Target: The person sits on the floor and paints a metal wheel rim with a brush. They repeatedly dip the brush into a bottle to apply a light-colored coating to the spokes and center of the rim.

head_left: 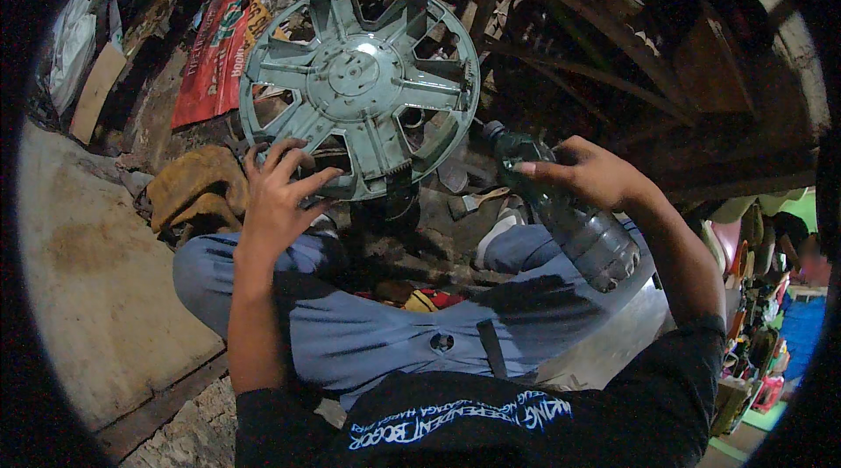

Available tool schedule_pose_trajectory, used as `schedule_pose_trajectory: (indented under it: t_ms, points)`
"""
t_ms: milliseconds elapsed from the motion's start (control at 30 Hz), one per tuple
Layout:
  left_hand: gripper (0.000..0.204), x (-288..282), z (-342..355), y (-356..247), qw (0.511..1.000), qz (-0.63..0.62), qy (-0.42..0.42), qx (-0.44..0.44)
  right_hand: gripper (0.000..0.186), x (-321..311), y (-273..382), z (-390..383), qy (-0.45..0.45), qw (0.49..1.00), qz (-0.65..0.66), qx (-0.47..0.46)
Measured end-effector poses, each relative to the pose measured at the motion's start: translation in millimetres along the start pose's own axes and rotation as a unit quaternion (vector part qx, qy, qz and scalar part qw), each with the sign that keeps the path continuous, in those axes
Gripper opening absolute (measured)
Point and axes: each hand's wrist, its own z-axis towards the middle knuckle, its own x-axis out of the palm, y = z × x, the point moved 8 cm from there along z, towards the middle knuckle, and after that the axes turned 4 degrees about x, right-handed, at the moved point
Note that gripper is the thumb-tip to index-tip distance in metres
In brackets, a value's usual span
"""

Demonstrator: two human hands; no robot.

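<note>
A pale grey-green wheel cover [355,78] with broad spokes and open gaps stands in front of me, its hub shiny with reflected light. My left hand [279,192] grips its lower left rim, the fingers spread over the edge. In my right hand [596,172] is a clear plastic bottle [583,227], held round its upper part. The bottle slants, with its capped-looking neck pointing up and left toward the wheel cover and its base over my right leg. How much liquid it holds I cannot tell.
A paintbrush [484,198] lies on the ground between the wheel cover and the bottle. Left of the wheel cover are a brown cloth [200,183] and a red printed sheet [215,52]. A pale board [83,284] covers the left side. Dark timbers [604,74] cross the far right.
</note>
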Motion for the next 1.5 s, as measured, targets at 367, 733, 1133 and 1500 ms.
schedule_pose_trajectory:
  t_ms: [367, 733, 1133, 1500]
  points:
    - [0.057, -10, 4, -8, 0.999, 0.01, -0.029, 0.021, 0.08, -8, 4, -3, -0.014, 1.0, 0.01, -0.01]
    - [0.061, -5, 0, -2, 0.999, 0.0, -0.027, 0.019, 0.07, 16, 12, -22, 0.097, 0.995, -0.022, -0.011]
    - [0.061, -7, 5, -9, 0.998, -0.031, -0.05, 0.029, 0.056, 27, 14, -23, 0.074, 0.993, 0.044, -0.08]
    - [0.062, -9, 7, -13, 0.998, 0.005, -0.052, 0.037, 0.056, 37, 17, -28, 0.074, 0.987, 0.022, -0.14]
